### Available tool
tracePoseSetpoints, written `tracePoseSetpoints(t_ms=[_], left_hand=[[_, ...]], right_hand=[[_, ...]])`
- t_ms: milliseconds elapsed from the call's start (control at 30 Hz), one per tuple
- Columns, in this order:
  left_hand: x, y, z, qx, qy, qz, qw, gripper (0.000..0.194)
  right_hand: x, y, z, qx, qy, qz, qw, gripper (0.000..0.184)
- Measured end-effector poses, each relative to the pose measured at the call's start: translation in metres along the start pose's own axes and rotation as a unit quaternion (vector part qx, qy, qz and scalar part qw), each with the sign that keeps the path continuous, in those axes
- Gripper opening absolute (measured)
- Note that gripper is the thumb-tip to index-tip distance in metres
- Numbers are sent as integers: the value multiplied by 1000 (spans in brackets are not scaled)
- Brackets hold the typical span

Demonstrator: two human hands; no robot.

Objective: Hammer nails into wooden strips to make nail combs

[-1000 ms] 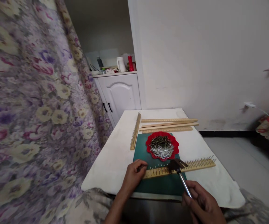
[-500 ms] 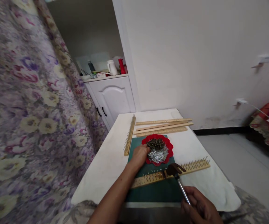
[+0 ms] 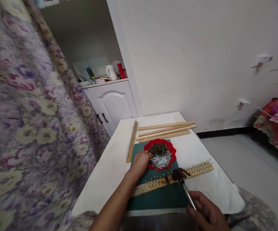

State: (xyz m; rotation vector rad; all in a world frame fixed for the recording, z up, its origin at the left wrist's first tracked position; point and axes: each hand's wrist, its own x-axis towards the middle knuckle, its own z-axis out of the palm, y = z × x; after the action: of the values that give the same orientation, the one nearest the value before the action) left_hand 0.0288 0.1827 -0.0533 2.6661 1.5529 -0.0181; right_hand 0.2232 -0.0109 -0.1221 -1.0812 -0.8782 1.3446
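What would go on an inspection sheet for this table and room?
Surface: white-covered table with a green mat.
Job's things: red bowl of nails on the mat; nail-studded strip across the mat; hammer, head over that strip, contact unclear; another studded strip at left; wooden strips behind the bowl.
Clutter: white jug, red container and other items on the cabinet.
Grips: left grip at the bowl's left rim, hold unclear; right grip closed around the hammer's handle.
Cables: white cable from a wall plug toward the red cloth.
Surroundings: floral curtain left, pale wall ahead, grey floor right.
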Motion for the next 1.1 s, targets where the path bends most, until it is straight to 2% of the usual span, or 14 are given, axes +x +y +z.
tracePoseSetpoints(t_ms=[133, 233, 400, 467, 600, 733, 833, 867, 900, 933, 1033, 1067, 1100], left_hand=[[-16, 1, -7, 22, 44, 5, 999, 19], [-36, 5, -11, 0, 110, 16, 994, 21], [-86, 30, -2, -107, 202, 119, 966, 25], [-105, 46, 7, -141, 210, 164, 954, 24], [-126, 70, 25, -157, 258, 166, 939, 23], [-131, 75, 31, -166, 267, 183, 931, 18], [-133, 74, 35, -290, 238, 143, 916, 16], [-133, 74, 37, -364, 219, 115, 898, 12], [-134, 76, 40, -452, 194, 79, 867, 7], [-134, 78, 44, -544, 166, 38, 822, 9], [-134, 89, 61, -752, 88, -67, 650, 20], [-134, 93, 68, -788, 78, -84, 604, 21], [-134, 97, 74, -811, 74, -92, 573, 24]], right_hand=[[-2, -1, 4, 1, 1, -7, 1000, 36], [-4, -5, 11, 10, 7, -21, 1000, 35], [-2, -13, 26, 8, 55, -49, 997, 39], [-2, -14, 31, -1, 71, -48, 996, 41], [-5, -16, 38, 5, 66, -54, 996, 35], [-10, -17, 37, 4, 22, -51, 998, 34], [-10, -16, 35, 3, -5, -53, 999, 33], [-10, -15, 36, 10, 4, -57, 998, 33], [-11, -13, 36, 19, 19, -62, 998, 33], [-11, -12, 38, 27, 35, -64, 997, 34], [-13, -7, 43, 22, 51, -52, 997, 37], [-14, -6, 44, 18, 52, -47, 997, 38], [-14, -5, 46, 15, 52, -44, 998, 38]])
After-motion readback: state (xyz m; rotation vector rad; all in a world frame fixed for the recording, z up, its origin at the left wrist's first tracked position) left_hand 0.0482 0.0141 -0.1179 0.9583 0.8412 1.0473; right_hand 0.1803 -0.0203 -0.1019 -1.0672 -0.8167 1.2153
